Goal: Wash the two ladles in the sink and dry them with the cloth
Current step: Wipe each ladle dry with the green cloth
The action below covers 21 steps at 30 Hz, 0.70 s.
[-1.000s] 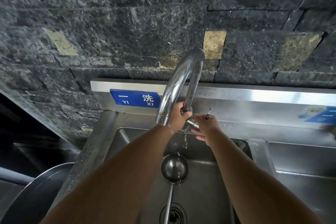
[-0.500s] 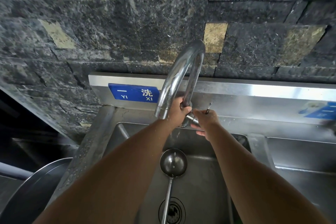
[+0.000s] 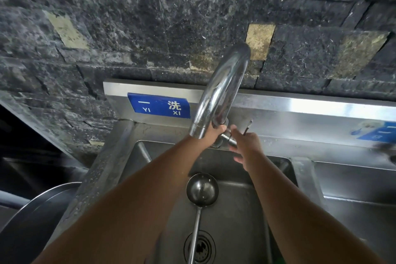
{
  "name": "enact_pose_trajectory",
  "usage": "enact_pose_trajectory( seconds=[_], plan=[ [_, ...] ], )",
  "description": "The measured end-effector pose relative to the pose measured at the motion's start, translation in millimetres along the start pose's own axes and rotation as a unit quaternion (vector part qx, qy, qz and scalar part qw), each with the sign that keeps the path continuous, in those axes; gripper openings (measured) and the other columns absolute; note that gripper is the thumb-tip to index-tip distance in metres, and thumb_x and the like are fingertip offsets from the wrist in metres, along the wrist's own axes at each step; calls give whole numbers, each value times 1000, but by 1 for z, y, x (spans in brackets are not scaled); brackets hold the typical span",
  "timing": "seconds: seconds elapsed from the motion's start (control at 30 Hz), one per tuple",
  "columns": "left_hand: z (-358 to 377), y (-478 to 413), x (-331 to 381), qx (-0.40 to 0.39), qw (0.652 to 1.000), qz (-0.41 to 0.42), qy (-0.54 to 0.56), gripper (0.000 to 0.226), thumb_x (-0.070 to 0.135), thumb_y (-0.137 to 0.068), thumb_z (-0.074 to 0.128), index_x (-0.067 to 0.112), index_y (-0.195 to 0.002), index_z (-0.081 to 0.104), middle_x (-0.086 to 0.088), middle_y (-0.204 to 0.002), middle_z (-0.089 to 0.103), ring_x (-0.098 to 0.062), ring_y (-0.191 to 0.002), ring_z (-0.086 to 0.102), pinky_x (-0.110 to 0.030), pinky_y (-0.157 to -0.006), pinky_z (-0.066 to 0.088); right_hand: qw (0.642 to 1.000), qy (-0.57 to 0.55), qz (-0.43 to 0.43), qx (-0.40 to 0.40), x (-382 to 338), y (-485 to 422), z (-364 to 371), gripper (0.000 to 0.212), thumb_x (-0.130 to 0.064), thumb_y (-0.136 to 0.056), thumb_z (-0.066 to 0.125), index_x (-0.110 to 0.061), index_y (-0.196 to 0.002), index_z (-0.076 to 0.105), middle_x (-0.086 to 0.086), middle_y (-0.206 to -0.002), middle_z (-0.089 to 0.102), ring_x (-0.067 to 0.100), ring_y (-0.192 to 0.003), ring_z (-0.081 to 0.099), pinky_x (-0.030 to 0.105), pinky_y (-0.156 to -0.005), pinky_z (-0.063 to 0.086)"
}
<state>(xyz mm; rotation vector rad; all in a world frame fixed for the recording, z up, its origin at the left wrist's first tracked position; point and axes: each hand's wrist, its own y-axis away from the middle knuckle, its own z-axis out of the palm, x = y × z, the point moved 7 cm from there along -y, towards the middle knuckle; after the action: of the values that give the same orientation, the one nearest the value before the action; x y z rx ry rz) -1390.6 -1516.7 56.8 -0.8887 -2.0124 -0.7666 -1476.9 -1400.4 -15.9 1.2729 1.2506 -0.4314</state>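
Observation:
One steel ladle [image 3: 202, 189] lies in the sink basin [image 3: 242, 216], bowl up and handle running toward the drain [image 3: 200, 247]. A second ladle and the cloth are not in sight. My left hand [image 3: 211, 136] grips the lower stem of the curved chrome tap [image 3: 222, 83], just behind its spout. My right hand [image 3: 246, 144] holds the tap's side valve [image 3: 229, 138] with thumb on top and fingers below. The thin lever [image 3: 248, 126] sticks up behind that hand. No water runs from the spout.
A blue sign [image 3: 158, 106] is fixed to the steel backsplash under a dark stone wall. A second basin [image 3: 353, 199] lies to the right behind a divider. A large round metal pan [image 3: 42, 212] sits left of the sink. A sliver of green [image 3: 276, 258] shows at the bottom edge.
A thin trickle fell from the spout onto the ladle a second ago; none falls now. Both hands stay at the tap, and the right hand's lower fingers have loosened slightly.

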Motion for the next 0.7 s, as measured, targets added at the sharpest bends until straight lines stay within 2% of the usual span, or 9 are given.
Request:
enact_pose_trajectory(
  seconds=[0.07, 0.13, 0.23, 0.3, 0.37, 0.43, 0.57, 0.63, 0.7],
  plan=[
    [-5, 13, -28, 30, 999, -33, -22, 50, 48, -85, 66, 20, -125, 55, 5, -117, 61, -10, -95, 60, -19, -70, 49, 998, 10, -26, 48, 16, 11, 2, 59, -66, -64, 62, -19, -97, 51, 11, -101, 69, 31, -92, 70, 54, -85, 56],
    [-4, 31, -57, 47, 997, -44, -32, 49, 42, -85, 69, 16, -125, 59, -1, -121, 66, -16, -105, 63, -28, -89, 50, 998, 23, -21, 56, 50, 20, 13, 66, -65, -59, 60, -20, -106, 52, 11, -98, 69, 34, -93, 69, 54, -84, 56],
    [-9, 64, -117, 52, 991, -109, -50, 42, 38, -89, 65, 19, -125, 61, 3, -118, 67, -15, -110, 62, -19, -83, 40, 999, 35, 13, 7, 111, 34, 51, 71, -53, -68, 63, -13, -126, 51, 7, -98, 69, 29, -90, 71, 52, -85, 57],
    [-8, 81, -168, 69, 988, -137, -15, 34, 35, -86, 66, 17, -115, 65, 2, -106, 70, -18, -104, 65, -25, -82, 46, 997, 58, 33, -49, 144, 44, 81, 62, -44, -70, 61, -9, -120, 57, 4, -89, 70, 20, -77, 70, 42, -73, 59],
    [-7, 100, -223, 84, 980, -178, 15, 29, 31, -83, 67, 16, -108, 66, 4, -98, 67, -17, -96, 67, -30, -82, 52, 993, 68, 43, -89, 174, 54, 111, 32, -29, -81, 63, -6, -103, 63, 6, -77, 64, 19, -65, 62, 34, -60, 51],
    [-6, 117, -261, 97, 972, -213, 32, 34, 26, -82, 67, 16, -115, 63, 1, -106, 66, -18, -98, 66, -36, -88, 54, 990, 84, 52, -101, 196, 61, 133, 12, -24, -83, 64, -12, -86, 63, 9, -74, 60, 22, -66, 57, 36, -61, 45],
    [6, 139, -336, 114, 954, -276, 34, 43, 16, -84, 70, 9, -123, 55, -13, -119, 60, -26, -111, 58, -41, -98, 47, 973, 31, 169, -157, 256, 75, 186, 23, -24, -87, 68, -14, -106, 59, 4, -89, 63, 19, -73, 60, 31, -61, 46],
    [17, 148, -367, 102, 937, -327, 68, 59, 21, -87, 68, -1, -136, 43, -18, -135, 50, -30, -125, 50, -43, -105, 42, 966, 29, 188, -172, 268, 79, 205, 11, -24, -91, 64, -13, -93, 63, 4, -83, 62, 20, -74, 59, 32, -65, 47],
    [21, 157, -388, 95, 916, -371, 117, 52, 22, -93, 61, -4, -133, 42, -19, -133, 52, -34, -123, 52, -40, -102, 45, 958, 25, 211, -192, 276, 83, 222, 16, -23, -90, 61, -10, -82, 62, 9, -80, 61, 24, -73, 59, 32, -64, 50]
  ],
)
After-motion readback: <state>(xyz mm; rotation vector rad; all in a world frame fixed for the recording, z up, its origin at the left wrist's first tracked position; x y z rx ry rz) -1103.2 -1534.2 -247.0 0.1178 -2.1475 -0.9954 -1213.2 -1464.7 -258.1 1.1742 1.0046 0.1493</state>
